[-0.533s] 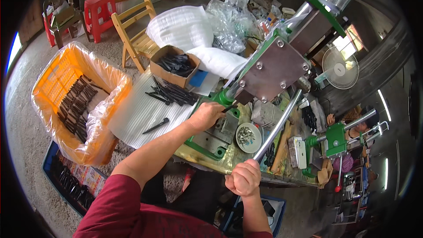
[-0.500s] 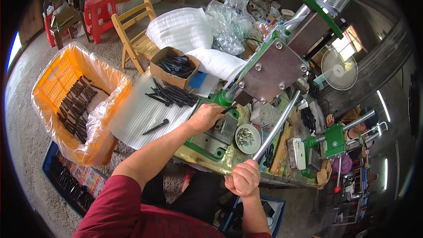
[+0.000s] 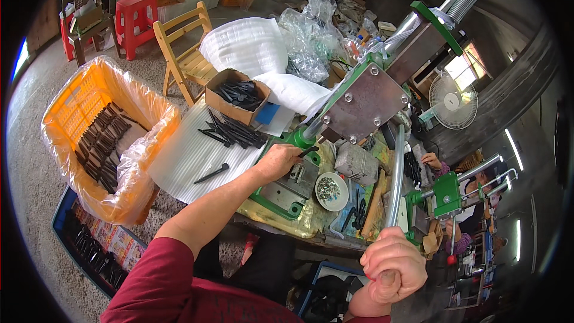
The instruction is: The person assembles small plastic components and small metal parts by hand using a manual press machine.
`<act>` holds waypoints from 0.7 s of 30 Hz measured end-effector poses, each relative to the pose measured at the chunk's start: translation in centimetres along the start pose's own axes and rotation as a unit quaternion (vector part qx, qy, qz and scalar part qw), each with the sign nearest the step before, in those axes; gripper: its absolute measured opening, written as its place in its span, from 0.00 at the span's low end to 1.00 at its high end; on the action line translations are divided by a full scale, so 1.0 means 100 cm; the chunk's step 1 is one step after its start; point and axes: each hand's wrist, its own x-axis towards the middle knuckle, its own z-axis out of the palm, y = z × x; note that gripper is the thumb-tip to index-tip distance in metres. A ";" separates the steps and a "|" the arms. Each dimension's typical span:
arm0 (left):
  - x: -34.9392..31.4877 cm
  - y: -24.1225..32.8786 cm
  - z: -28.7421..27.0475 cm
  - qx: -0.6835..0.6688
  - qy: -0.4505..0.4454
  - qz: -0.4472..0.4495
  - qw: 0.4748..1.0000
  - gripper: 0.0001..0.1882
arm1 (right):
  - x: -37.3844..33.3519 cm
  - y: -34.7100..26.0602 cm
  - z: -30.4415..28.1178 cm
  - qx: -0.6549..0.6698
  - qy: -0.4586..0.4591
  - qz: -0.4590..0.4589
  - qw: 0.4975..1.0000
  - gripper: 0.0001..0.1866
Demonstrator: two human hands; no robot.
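My left hand [image 3: 279, 162] is closed around a small black stick-like part [image 3: 308, 151], held at the base of a green bench press [image 3: 304, 137]. Its far end points toward the space below the press's bolted steel plate [image 3: 363, 102]. Lower right, my right hand [image 3: 393, 265] makes a fist round the end of the press's long metal lever [image 3: 397, 173]. Beside the press base stands a white bowl [image 3: 338, 204] of small metal pieces. Left of it, a pile of black stick-like parts [image 3: 232, 129] and a single one [image 3: 211, 173] lie on white foam sheet [image 3: 179, 164].
A cardboard box [image 3: 227, 107] of black parts stands on the foam. An orange crate [image 3: 66, 104] lined with plastic holds brown-black pieces. A blue tray [image 3: 60, 218] lies on the floor. At right, a co-worker's hand [image 3: 430, 160] is near a second green press [image 3: 446, 194]; a fan [image 3: 453, 100] stands behind.
My right hand has swung the lever to the right and now appears lower and larger. My left hand holds its place with the black part. A co-worker's hands show more clearly at the right.
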 end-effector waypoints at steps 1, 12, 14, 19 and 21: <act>0.000 0.000 -0.001 -0.001 -0.003 -0.003 1.000 0.07 | 0.001 0.001 -0.001 0.001 -0.007 -0.002 1.000 0.24; 0.003 0.001 0.001 -0.003 -0.024 -0.012 1.000 0.06 | -0.015 0.012 -0.003 0.001 -0.034 -0.026 0.999 0.20; -0.004 -0.006 -0.008 0.006 0.009 -0.015 1.000 0.06 | -0.046 0.051 0.007 -0.063 -0.095 -0.069 0.991 0.12; 0.003 0.002 -0.001 -0.004 -0.007 -0.009 1.000 0.08 | -0.073 0.112 0.029 -0.154 -0.135 -0.186 0.961 0.08; 0.002 0.002 -0.002 0.003 -0.008 -0.005 1.000 0.08 | -0.072 0.110 0.029 -0.151 -0.140 -0.181 0.962 0.08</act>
